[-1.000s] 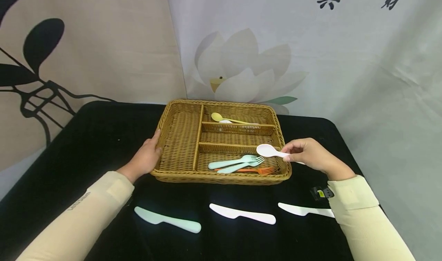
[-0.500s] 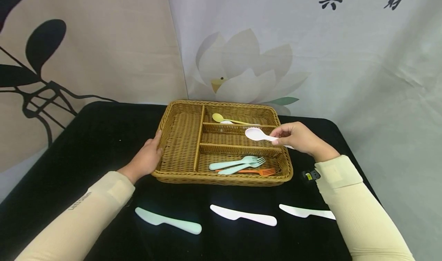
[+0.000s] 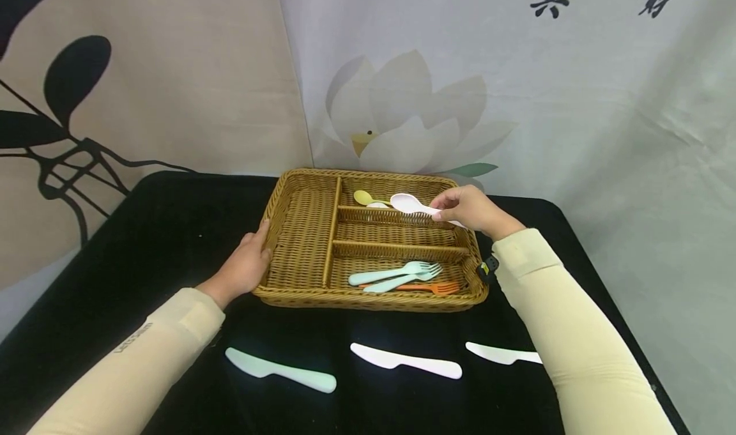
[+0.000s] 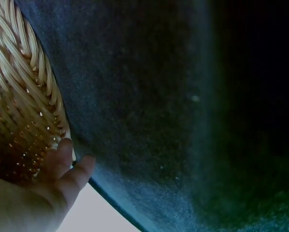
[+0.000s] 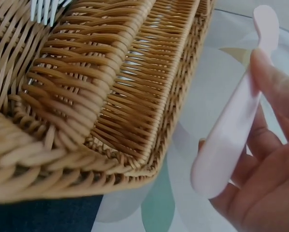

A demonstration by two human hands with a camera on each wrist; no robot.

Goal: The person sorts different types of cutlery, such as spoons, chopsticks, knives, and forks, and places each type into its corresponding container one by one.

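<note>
A divided wicker basket [image 3: 368,301] stands on the black-covered table. My left hand [image 3: 244,262] rests against its left outer wall, the fingers lying fairly straight along the weave in the left wrist view. My right hand [image 3: 471,210] pinches a pale pink spoon [image 3: 409,204] by its handle, above the basket's back right compartments. The spoon's bowl points left. Under it, in the back compartment, lie a yellow spoon [image 3: 363,197] and a partly hidden white spoon [image 3: 377,205]. Mint forks [image 3: 391,273] and an orange fork [image 3: 443,288] lie in the front compartment.
Along the front of the table [image 3: 190,396] lie a mint knife [image 3: 280,369], a white knife [image 3: 405,361] and another white knife [image 3: 501,353], its handle hidden by the right sleeve. A printed cloth backdrop [image 3: 230,71] hangs behind the basket.
My right hand has carried the pink spoon back and leftward, from the basket's front right corner to over the rear compartments. The left hand stays at the basket's left wall.
</note>
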